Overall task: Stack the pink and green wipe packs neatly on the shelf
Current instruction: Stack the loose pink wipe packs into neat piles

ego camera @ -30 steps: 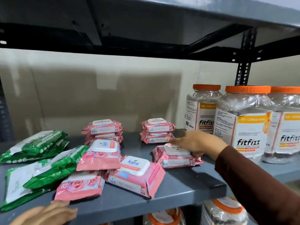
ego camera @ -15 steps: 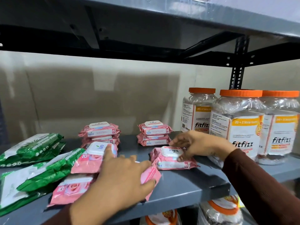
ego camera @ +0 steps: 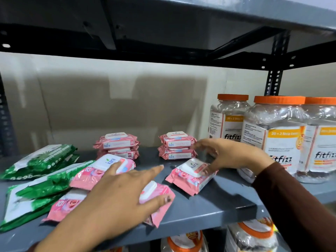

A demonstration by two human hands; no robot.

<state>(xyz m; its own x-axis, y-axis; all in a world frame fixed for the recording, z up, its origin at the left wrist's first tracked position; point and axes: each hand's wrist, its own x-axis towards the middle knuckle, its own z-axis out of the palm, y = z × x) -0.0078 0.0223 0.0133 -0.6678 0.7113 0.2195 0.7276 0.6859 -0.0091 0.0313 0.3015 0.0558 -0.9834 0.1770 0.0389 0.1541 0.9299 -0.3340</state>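
Note:
On the grey shelf (ego camera: 214,210), pink wipe packs stand in two low stacks at the back, the left stack (ego camera: 116,144) and the right stack (ego camera: 177,145). Loose pink packs (ego camera: 91,175) lie in front, overlapping green packs (ego camera: 40,160) heaped at the left. My left hand (ego camera: 123,193) lies over a pink pack (ego camera: 160,193) near the front edge, thumb pressed on it, index finger stretched out. My right hand (ego camera: 225,153) holds another pink pack (ego camera: 189,179) by its right end. That pack sits at an angle in front of the right stack.
Three large clear jars with orange lids (ego camera: 276,135) stand at the right, just behind my right wrist. A black upright post (ego camera: 274,79) rises behind them, and the upper shelf (ego camera: 181,24) hangs low overhead. More jars (ego camera: 185,240) sit on the shelf below.
My left hand came up from below the shelf and landed on the front pink pack. My right hand has turned its pink pack to an angle.

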